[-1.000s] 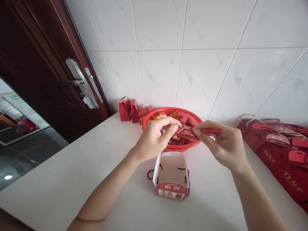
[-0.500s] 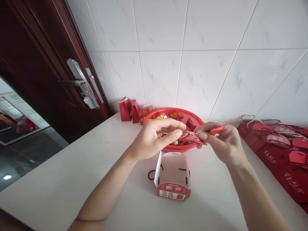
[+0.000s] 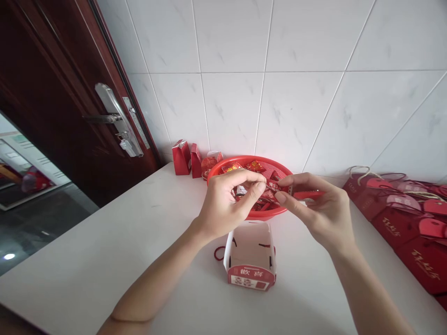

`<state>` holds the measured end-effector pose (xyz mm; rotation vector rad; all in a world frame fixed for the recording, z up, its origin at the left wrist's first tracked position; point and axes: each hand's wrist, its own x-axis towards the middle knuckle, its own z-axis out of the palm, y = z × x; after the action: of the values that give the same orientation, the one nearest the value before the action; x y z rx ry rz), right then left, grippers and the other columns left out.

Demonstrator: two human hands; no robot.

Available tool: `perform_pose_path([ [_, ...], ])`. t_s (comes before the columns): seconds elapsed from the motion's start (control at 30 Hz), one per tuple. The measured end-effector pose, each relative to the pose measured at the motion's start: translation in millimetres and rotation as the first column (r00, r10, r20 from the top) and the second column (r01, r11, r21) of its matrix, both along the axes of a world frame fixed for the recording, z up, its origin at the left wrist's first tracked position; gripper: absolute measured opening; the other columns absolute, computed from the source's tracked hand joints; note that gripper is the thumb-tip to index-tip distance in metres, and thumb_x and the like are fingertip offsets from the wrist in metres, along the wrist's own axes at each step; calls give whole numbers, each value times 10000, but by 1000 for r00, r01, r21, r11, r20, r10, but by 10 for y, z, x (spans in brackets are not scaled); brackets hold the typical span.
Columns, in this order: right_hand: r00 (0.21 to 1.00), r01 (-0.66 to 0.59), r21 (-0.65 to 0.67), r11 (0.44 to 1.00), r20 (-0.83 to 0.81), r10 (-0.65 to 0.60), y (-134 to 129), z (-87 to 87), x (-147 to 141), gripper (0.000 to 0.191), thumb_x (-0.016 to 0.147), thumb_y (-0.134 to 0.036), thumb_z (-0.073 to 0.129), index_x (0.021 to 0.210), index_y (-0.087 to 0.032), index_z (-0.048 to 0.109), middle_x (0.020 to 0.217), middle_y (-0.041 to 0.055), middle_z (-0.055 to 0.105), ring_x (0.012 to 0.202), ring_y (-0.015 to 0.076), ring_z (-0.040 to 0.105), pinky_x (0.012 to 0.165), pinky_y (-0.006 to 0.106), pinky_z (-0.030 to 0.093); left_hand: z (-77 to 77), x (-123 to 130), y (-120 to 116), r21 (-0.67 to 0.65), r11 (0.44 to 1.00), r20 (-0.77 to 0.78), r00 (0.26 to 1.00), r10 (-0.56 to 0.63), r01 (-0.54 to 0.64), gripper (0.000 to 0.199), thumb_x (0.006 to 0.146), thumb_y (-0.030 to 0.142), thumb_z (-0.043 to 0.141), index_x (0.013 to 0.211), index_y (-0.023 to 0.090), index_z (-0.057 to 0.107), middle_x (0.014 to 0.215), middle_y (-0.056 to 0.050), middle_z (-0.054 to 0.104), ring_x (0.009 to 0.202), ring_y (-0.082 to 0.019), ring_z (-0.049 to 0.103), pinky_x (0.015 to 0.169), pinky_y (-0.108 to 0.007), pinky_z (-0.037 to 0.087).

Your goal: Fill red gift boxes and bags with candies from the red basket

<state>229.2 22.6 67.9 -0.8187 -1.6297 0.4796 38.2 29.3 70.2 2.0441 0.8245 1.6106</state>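
Observation:
Both my hands are raised over the near side of the red plastic basket point(image 3: 285, 166). A small red candy packet point(image 3: 274, 186) with white lettering is stretched between my fingertips. My left hand point(image 3: 226, 197) pinches its left end between thumb and forefinger. Its right end is in the pinch of my right hand point(image 3: 319, 204), which also keeps a second red packet point(image 3: 309, 195) in its curled fingers. Several wrapped sweets lie in the basket, partly hidden by my hands. Just below stands a red and white paper box point(image 3: 249, 253), its top open and its inside white.
Small red boxes point(image 3: 181, 158) stand by the tiled wall, left of the basket. Red gift bags point(image 3: 412, 242) with rope handles line the right side of the white table point(image 3: 139, 265). A dark wooden door point(image 3: 66, 93) stands at the left.
The candy packet between my fingers has turned, so its white lettering now faces me. My right hand has moved slightly left, its fingertips now above and below the packet's end.

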Motion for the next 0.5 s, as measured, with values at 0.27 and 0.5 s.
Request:
perform_pose_path([
  [0.27, 987, 54, 223, 973, 138, -86, 8, -110, 16, 84, 884, -205, 697, 876, -259, 761, 776, -8, 756, 639, 161, 702, 604, 296, 641, -6, -22, 8, -101, 994, -9, 999, -45, 44, 125, 939, 282, 681, 949, 188, 763, 925, -41, 777, 876, -180, 727, 779, -276, 606],
  [0.5, 985, 27, 225, 974, 161, -64, 37, -114, 47, 133, 890, -159, 646, 867, -254, 736, 715, -13, 720, 614, 161, 676, 548, 286, 593, 18, -83, 32, -76, 995, -55, 996, -67, 63, 221, 939, 304, 678, 1131, 195, 681, 944, -56, 760, 857, -180, 723, 722, -264, 589],
])
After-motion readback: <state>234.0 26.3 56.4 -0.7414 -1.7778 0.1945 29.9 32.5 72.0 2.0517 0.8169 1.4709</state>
